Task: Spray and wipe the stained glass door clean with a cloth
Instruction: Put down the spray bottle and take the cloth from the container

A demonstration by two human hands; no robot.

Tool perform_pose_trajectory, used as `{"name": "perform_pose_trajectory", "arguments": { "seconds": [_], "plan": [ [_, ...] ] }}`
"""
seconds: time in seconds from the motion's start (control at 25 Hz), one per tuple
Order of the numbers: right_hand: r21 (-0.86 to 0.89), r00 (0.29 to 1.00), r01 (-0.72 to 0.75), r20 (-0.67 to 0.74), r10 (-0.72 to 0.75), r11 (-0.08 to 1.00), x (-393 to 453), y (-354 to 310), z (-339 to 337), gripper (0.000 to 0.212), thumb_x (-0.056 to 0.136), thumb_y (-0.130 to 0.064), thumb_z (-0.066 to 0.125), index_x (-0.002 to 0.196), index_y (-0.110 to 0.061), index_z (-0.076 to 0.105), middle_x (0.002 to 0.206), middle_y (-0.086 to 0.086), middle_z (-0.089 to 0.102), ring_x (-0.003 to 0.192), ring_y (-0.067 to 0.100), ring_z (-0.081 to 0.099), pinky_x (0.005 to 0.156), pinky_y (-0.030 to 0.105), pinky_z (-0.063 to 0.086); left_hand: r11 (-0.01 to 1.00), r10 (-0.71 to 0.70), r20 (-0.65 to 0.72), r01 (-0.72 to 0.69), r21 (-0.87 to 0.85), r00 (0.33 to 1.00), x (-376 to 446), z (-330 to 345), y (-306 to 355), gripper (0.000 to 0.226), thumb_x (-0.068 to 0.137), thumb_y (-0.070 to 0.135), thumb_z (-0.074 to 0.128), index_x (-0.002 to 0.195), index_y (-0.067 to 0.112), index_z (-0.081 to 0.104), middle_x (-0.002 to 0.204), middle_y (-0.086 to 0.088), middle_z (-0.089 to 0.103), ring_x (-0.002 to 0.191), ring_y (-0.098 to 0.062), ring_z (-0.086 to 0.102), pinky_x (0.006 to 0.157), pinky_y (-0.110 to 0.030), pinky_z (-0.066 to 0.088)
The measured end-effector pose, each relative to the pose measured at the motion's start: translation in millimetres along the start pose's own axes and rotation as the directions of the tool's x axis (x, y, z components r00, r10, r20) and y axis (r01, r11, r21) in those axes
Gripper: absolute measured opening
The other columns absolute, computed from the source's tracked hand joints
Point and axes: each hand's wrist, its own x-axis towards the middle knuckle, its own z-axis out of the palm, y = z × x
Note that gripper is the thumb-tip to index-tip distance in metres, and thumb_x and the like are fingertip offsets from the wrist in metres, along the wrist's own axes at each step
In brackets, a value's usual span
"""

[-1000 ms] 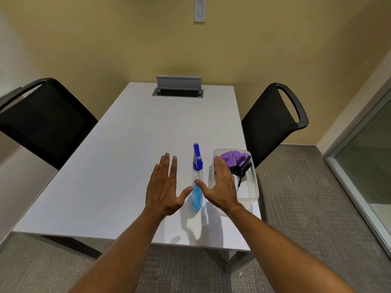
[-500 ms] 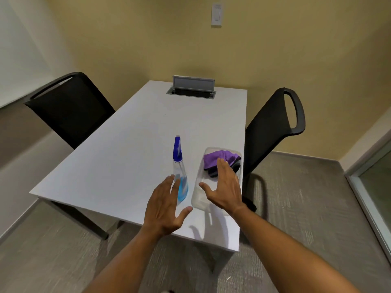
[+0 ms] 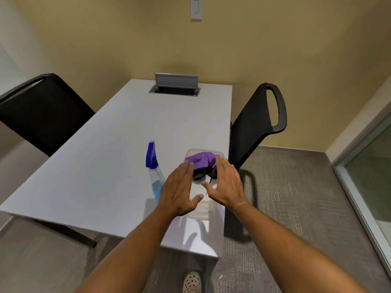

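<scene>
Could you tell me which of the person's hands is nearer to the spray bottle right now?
The left. The left hand is open just right of the spray bottle, partly covering its base in this view. The right hand is open farther right, above the clear container holding the purple cloth.

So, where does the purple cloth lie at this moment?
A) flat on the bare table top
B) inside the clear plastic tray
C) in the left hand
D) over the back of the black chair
B: the purple cloth is bunched at the far end of the clear tray, and both hands are open above it.
</scene>
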Motion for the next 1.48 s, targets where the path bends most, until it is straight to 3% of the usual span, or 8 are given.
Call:
{"name": "perform_pose_trajectory", "arguments": {
  "seconds": [0.2,0.32,0.48,0.6,0.72,0.92,1.08,1.48],
  "plan": [
    [0.023,0.999,-0.036,-0.014,0.037,0.999,41.1,18.6,13.3,0.08,0.081,-0.046,0.068,0.145,-0.011,0.033,0.147,0.009,0.043,0.135,0.027,0.041,0.115,0.037,0.025,1.0,0.006,0.062,-0.005,-0.016,0.998,60.5,17.4,-17.6,0.098,0.086,0.069,0.045,0.156,0.021,-0.005,0.165,-0.007,-0.002,0.152,-0.025,0.004,0.121,-0.036,0.005],
    [0.007,0.995,-0.093,0.041,0.093,0.996,70.9,27.2,23.7,0.075,0.085,-0.038,0.069,0.145,-0.009,0.036,0.147,0.01,0.045,0.135,0.027,0.042,0.114,0.038,0.03,0.998,-0.046,0.094,0.049,-0.03,0.994,97.8,25.3,-29.0,0.09,0.082,0.059,0.054,0.153,0.016,0.018,0.161,-0.014,0.02,0.145,-0.031,0.026,0.117,-0.038,0.026],
    [-0.046,0.989,-0.114,0.091,0.117,0.992,110.7,35.0,37.0,0.051,0.087,-0.025,0.065,0.133,-0.009,0.053,0.128,0.01,0.062,0.117,0.027,0.056,0.104,0.038,0.041,0.996,-0.069,0.113,0.076,-0.054,0.991,138.2,40.9,-39.5,0.071,0.073,0.049,0.066,0.13,0.011,0.045,0.129,-0.01,0.051,0.111,-0.027,0.053,0.09,-0.033,0.049],
    [-0.123,0.981,-0.135,0.124,0.15,0.983,130.5,38.0,40.8,0.019,0.086,-0.019,0.06,0.103,-0.014,0.066,0.099,0.006,0.07,0.088,0.023,0.061,0.089,0.037,0.049,0.992,-0.086,0.129,0.096,-0.079,0.988,158.3,50.3,-40.5,0.05,0.071,0.036,0.073,0.109,0.012,0.053,0.108,-0.007,0.055,0.097,-0.024,0.054,0.073,-0.026,0.044],
    [-0.196,0.961,-0.166,0.188,0.203,0.966,142.6,38.9,39.4,0.005,0.087,-0.017,0.06,0.09,-0.017,0.063,0.085,0.003,0.068,0.076,0.021,0.06,0.087,0.036,0.049,0.99,-0.124,0.141,0.132,-0.048,0.982,169.6,55.8,-42.8,0.03,0.078,0.021,0.07,0.101,0.01,0.056,0.105,-0.008,0.056,0.098,-0.024,0.054,0.072,-0.027,0.042],
    [-0.191,0.941,-0.196,0.238,0.239,0.962,157.7,45.8,38.6,0.009,0.085,-0.014,0.066,0.093,-0.014,0.069,0.088,0.005,0.069,0.08,0.025,0.064,0.071,0.033,0.051,0.988,-0.142,0.182,0.149,-0.026,0.973,179.6,59.0,-49.4,0.015,0.084,0.014,0.064,0.098,0.008,0.059,0.104,-0.011,0.061,0.097,-0.027,0.055,0.075,-0.032,0.046],
    [-0.117,0.932,-0.234,0.254,0.257,0.965,160.2,48.0,41.7,0.012,0.083,-0.013,0.072,0.095,-0.013,0.072,0.089,0.006,0.07,0.081,0.022,0.066,0.072,0.034,0.057,0.974,-0.188,0.206,0.209,-0.083,0.96,182.5,56.7,-50.6,0.005,0.084,0.007,0.061,0.085,0.009,0.056,0.094,-0.011,0.063,0.083,-0.024,0.057,0.064,-0.033,0.048],
    [0.14,0.949,-0.296,0.158,0.274,0.945,157.4,42.8,-6.6,0.02,0.077,-0.019,0.081,0.094,-0.011,0.076,0.082,0.002,0.072,0.073,0.013,0.067,0.073,0.03,0.061,0.966,-0.235,0.15,0.248,-0.073,0.96,185.3,-11.9,-29.1,0.018,0.084,0.023,0.072,0.082,0.007,0.063,0.077,-0.008,0.061,0.067,-0.022,0.058,0.061,-0.031,0.049]
  ]
}}
